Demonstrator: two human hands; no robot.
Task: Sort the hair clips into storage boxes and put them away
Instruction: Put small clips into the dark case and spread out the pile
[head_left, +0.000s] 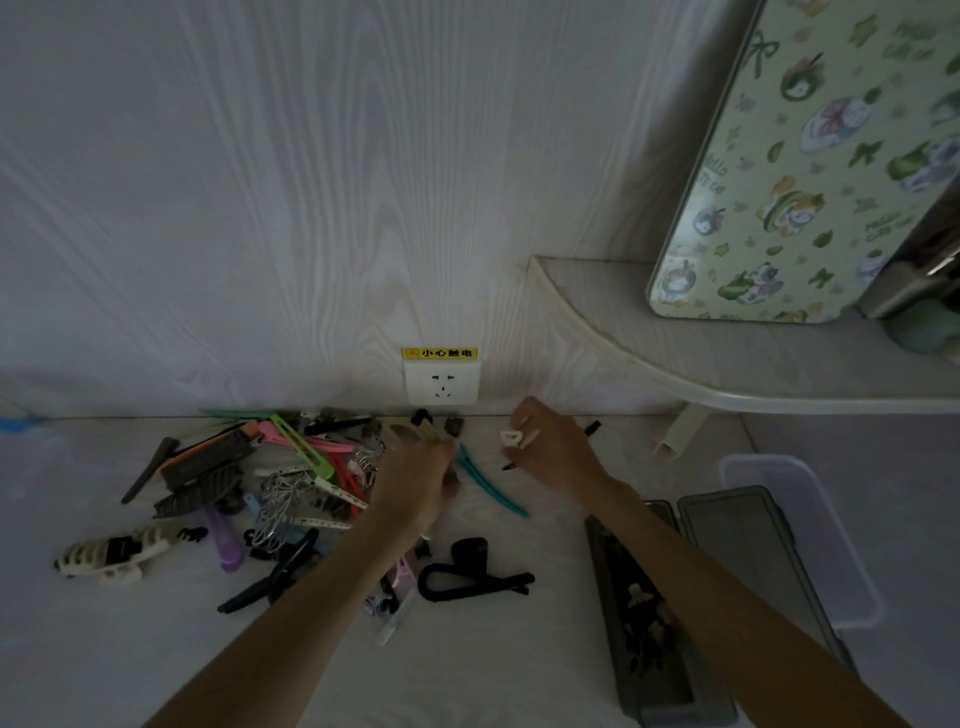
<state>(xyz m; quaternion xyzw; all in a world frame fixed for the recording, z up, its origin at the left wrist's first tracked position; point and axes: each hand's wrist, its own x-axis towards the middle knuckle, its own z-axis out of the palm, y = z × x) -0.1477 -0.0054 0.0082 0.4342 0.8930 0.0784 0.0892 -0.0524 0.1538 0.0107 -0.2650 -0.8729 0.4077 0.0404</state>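
The right hand (550, 447) pinches a small white clip (511, 438) in its grip, while the left hand (415, 480) holds a beige claw clip (410, 432) above the surface (78, 649).

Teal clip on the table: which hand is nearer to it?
Left. The left hand lies right beside the teal clip's upper end, seemingly touching. The right hand sits apart on its other side, pinching a small white clip.

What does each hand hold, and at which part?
The right hand pinches a small white plastic clip at its right end. The left hand is blurred; cannot tell.
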